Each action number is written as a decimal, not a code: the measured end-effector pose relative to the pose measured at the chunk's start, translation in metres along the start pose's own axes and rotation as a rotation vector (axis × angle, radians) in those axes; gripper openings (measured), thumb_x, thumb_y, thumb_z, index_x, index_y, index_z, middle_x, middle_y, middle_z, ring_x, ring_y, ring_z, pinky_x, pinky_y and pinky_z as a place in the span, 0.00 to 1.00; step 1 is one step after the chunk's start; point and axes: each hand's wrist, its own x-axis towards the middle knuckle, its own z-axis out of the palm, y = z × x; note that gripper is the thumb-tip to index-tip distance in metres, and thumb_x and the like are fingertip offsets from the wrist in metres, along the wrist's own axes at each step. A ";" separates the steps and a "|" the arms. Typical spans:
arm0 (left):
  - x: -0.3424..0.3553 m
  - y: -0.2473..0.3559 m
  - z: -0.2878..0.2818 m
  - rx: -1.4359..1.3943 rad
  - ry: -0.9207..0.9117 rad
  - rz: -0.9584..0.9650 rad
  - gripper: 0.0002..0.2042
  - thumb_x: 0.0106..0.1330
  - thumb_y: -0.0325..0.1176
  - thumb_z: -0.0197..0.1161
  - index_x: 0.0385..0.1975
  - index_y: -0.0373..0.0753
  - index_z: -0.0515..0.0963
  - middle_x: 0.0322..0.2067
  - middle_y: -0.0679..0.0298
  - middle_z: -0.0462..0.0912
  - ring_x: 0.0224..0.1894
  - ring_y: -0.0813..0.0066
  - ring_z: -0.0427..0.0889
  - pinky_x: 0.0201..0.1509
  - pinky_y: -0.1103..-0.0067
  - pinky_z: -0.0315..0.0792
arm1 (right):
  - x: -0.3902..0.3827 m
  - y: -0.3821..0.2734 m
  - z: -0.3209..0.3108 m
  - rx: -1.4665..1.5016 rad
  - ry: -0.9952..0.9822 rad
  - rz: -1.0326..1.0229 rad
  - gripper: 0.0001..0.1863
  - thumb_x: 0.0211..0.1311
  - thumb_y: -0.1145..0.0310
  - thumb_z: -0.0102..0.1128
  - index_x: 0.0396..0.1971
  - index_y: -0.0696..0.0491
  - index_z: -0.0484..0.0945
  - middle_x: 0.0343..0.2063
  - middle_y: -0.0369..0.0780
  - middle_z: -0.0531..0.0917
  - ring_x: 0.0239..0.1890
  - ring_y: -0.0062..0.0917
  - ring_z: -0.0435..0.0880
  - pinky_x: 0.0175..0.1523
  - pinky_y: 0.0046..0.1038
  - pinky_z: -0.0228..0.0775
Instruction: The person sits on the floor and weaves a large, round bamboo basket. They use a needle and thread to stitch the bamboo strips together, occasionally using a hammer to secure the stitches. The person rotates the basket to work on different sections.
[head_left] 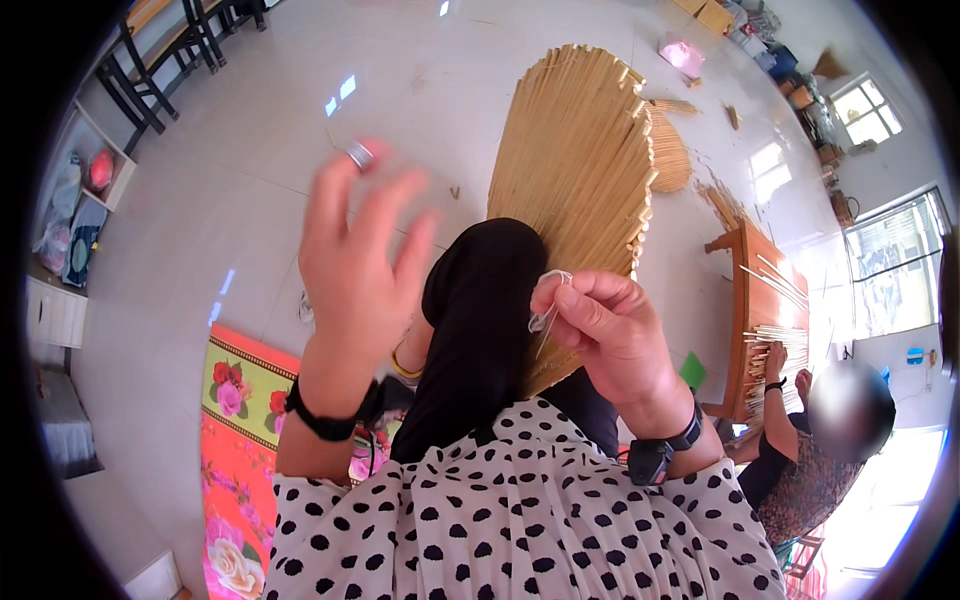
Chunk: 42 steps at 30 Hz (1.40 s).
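Observation:
My left hand (360,250) is raised over the floor, its fingers spread and a little blurred, with nothing in them. A silver band (359,154) circles one of its fingers. In front of my black-trousered knee, my right hand (615,325) pinches a looped white thread (540,322) between thumb and fingertips. A thin straight strand hangs below the pinch; whether it is a needle I cannot tell. Behind that hand, a long panel of straw-coloured stalks (570,150) leans past my legs, rounded at its far end, with cut stalk ends along its right edge.
A second stalk piece (668,150) lies beyond the panel. At right, another person works over stalks on a wooden table (742,300). Loose stalks litter the floor nearby. A flowered red mat (235,440) lies at left; dark-framed chairs (165,60) stand farther back.

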 end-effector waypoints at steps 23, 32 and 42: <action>0.017 -0.025 -0.036 -1.091 0.385 -0.618 0.11 0.78 0.39 0.45 0.43 0.37 0.68 0.23 0.61 0.74 0.19 0.80 0.68 0.22 0.84 0.62 | -0.027 -0.012 -0.055 -0.890 0.620 -0.464 0.11 0.66 0.73 0.57 0.46 0.59 0.80 0.35 0.36 0.78 0.30 0.15 0.75 0.34 0.16 0.67; 0.010 -0.033 0.000 -1.172 0.255 -0.727 0.11 0.76 0.37 0.48 0.46 0.36 0.70 0.25 0.63 0.75 0.21 0.78 0.77 0.19 0.83 0.70 | 0.000 -0.005 -0.051 -1.026 0.596 -0.392 0.20 0.61 0.66 0.63 0.50 0.61 0.77 0.35 0.39 0.79 0.30 0.16 0.78 0.26 0.17 0.67; -0.011 0.017 0.064 -1.225 -0.526 -0.531 0.04 0.64 0.19 0.60 0.36 0.30 0.79 0.30 0.63 0.82 0.25 0.80 0.82 0.30 0.86 0.75 | 0.012 -0.009 -0.046 -0.977 0.634 -0.274 0.20 0.56 0.71 0.65 0.49 0.63 0.78 0.33 0.38 0.81 0.30 0.16 0.78 0.27 0.17 0.70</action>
